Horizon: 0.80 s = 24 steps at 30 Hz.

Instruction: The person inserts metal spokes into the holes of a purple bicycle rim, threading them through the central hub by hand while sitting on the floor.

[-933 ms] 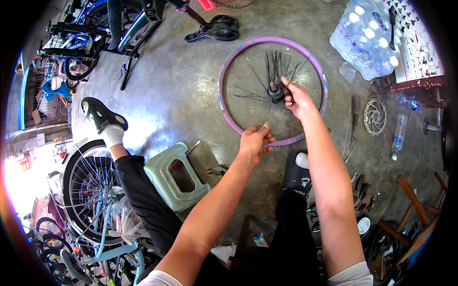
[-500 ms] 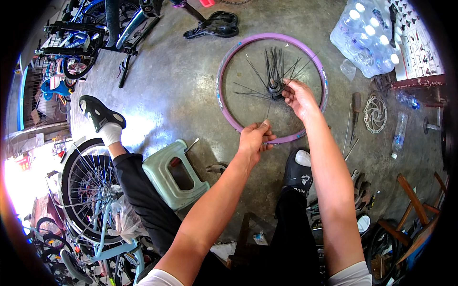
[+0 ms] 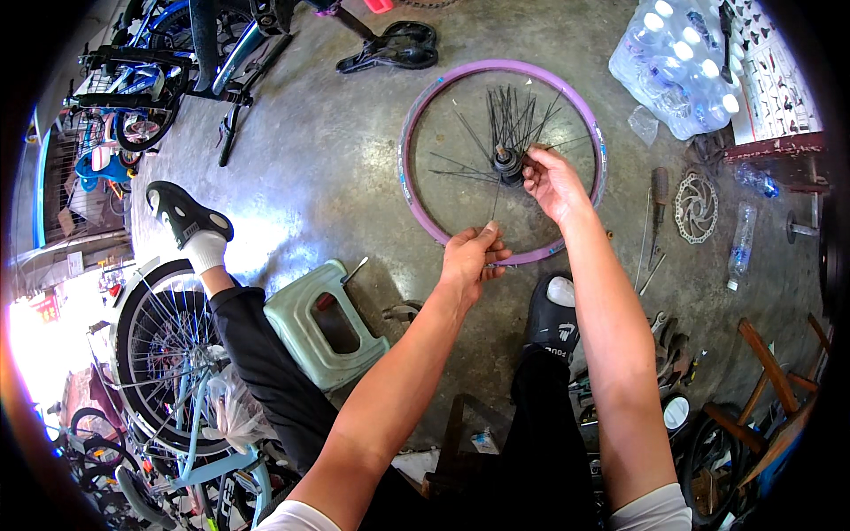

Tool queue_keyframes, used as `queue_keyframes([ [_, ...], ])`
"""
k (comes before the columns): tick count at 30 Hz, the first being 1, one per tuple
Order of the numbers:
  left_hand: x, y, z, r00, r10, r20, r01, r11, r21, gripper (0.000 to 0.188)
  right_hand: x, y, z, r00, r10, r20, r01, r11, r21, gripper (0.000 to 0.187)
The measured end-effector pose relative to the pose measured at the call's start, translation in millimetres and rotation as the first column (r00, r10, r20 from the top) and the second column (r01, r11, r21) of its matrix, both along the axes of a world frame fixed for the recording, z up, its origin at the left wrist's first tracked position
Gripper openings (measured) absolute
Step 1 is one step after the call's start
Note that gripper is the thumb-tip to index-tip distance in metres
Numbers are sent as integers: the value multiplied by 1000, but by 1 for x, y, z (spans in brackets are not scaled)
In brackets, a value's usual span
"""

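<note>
A purple bicycle rim (image 3: 405, 155) lies around a dark hub (image 3: 507, 165), which stands at its middle with its axle pointing up. Many thin dark spokes (image 3: 509, 111) fan out from the hub, several ending short of the rim. At the rim's near side, my left hand (image 3: 474, 254) is closed, thumb and finger pinching the outer end of a spoke that runs toward the hub. My right hand (image 3: 555, 184) has its fingertips pinched against the hub's right side, on a thin spoke whose far part slants up to the right; the exact grip is partly hidden.
A green plastic stool (image 3: 310, 327) stands left of my arms. On the right lie a screwdriver (image 3: 659, 190), a brake disc (image 3: 696, 208), a plastic bottle (image 3: 742, 246) and wrapped bottles (image 3: 677, 71). A saddle (image 3: 394, 46) is beyond the rim; bicycles (image 3: 173, 354) crowd the left.
The thin spoke at my right hand now slants at a flatter angle. My left hand stays at the near rim, and the view has shifted slightly.
</note>
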State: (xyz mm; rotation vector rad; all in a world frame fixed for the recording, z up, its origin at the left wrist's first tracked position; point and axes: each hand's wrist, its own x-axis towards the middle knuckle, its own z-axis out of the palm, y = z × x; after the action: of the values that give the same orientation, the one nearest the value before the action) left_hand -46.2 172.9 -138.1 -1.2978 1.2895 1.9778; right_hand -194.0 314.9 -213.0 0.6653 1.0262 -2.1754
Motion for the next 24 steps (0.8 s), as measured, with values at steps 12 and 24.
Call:
queue_keyframes([
  [12, 2, 0, -3, 1000, 22, -4, -22, 999, 26, 26, 8, -2, 19, 924, 115, -365, -39, 977, 209, 35],
  [24, 5, -3, -7, 1000, 18, -8, -18, 999, 28, 26, 40, 32, 57, 369, 903, -218, 406, 54, 912, 18],
])
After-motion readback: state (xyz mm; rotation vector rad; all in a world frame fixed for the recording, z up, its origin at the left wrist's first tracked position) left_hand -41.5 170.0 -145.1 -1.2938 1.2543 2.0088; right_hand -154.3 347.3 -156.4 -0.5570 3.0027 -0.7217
